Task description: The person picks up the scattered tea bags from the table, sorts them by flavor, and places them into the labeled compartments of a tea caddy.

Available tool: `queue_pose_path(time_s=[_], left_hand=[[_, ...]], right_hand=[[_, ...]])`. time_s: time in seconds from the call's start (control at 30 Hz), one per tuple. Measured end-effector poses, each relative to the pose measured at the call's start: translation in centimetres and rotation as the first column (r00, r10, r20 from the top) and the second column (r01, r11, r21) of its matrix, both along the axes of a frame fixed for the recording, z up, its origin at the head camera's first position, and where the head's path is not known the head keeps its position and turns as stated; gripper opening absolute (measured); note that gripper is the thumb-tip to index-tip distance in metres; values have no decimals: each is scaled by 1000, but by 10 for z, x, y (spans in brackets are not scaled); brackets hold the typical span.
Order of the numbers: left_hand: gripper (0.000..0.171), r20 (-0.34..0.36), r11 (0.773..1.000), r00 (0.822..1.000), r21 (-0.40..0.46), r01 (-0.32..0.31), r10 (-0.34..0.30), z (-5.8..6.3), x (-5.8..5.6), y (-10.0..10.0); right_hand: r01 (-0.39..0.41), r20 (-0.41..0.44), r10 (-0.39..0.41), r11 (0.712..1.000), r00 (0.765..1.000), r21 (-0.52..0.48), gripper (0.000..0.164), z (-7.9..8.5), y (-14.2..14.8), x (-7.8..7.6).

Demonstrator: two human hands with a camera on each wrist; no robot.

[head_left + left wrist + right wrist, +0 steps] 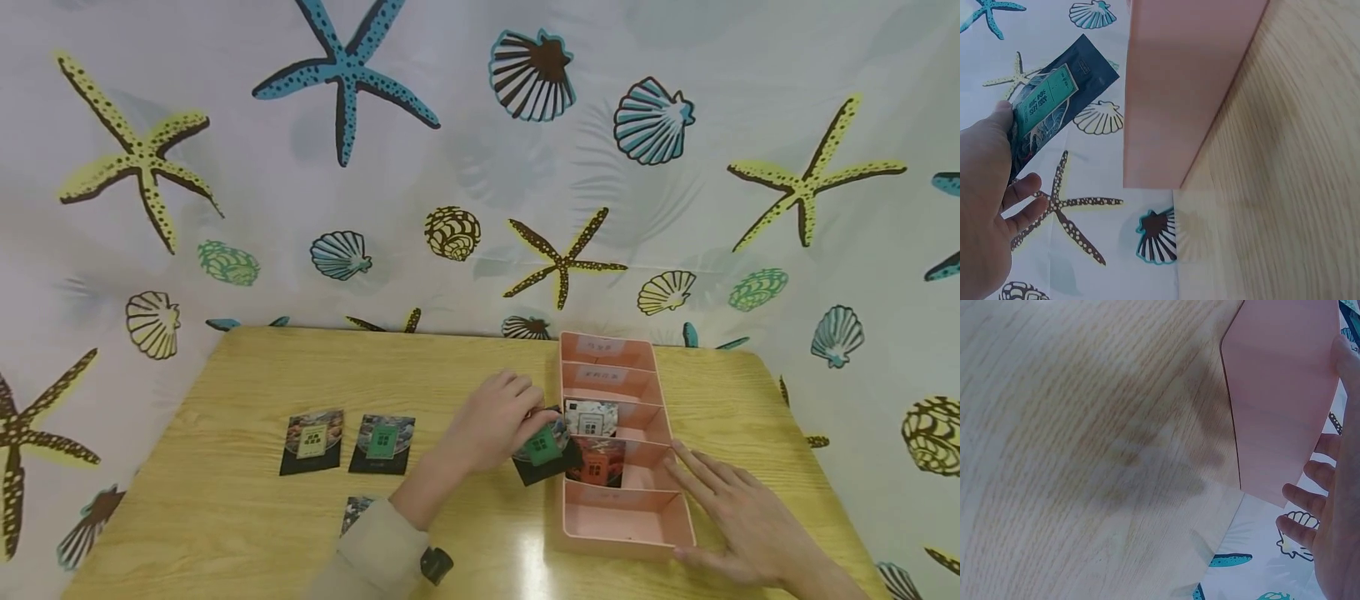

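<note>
My left hand (pixel 498 421) pinches a dark packet with a green label (pixel 542 446) between thumb and fingers, at the left side of a pink divided box (pixel 626 542). In the left wrist view the same green-labelled packet (pixel 1054 94) tilts up beside the box's outer wall (pixel 1179 94). Inside the box, a white-labelled packet (pixel 592 418) lies in the middle compartment and a red-labelled packet (pixel 597 463) in the one nearer me. My right hand (pixel 750 525) rests against the box's right side with fingers spread and straight, fingertips at its rim.
Left on the wooden table (pixel 247 533) lie a yellow-labelled packet (pixel 312 442) and another green-labelled packet (pixel 382 444). A further packet (pixel 355 512) is partly hidden by my left sleeve (pixel 382 550). Behind the table hangs a cloth (pixel 465 167) printed with shells and starfish.
</note>
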State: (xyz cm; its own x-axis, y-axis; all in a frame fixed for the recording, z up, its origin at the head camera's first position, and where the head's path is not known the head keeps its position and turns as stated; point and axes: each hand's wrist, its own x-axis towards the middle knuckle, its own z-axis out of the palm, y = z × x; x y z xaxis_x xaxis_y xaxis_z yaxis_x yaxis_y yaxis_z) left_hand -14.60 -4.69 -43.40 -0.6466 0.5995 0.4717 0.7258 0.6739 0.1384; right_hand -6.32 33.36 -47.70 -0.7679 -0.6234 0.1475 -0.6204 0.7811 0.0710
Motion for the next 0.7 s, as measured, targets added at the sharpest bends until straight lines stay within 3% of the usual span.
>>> queue_pose_path(time_s=[0.4, 0.57, 0.7], left_hand=[[25, 15, 997, 998, 56, 60, -61, 12, 2, 36], [25, 32, 994, 994, 33, 105, -106, 7, 5, 48], [25, -6, 991, 991, 16, 131, -131, 0, 8, 56]], right_hand=[[9, 1, -9, 1000, 1000, -3, 104, 0, 0, 1], [9, -2, -9, 1000, 1000, -5, 104, 0, 0, 1], [7, -5, -7, 1000, 1000, -3, 103, 0, 0, 0]])
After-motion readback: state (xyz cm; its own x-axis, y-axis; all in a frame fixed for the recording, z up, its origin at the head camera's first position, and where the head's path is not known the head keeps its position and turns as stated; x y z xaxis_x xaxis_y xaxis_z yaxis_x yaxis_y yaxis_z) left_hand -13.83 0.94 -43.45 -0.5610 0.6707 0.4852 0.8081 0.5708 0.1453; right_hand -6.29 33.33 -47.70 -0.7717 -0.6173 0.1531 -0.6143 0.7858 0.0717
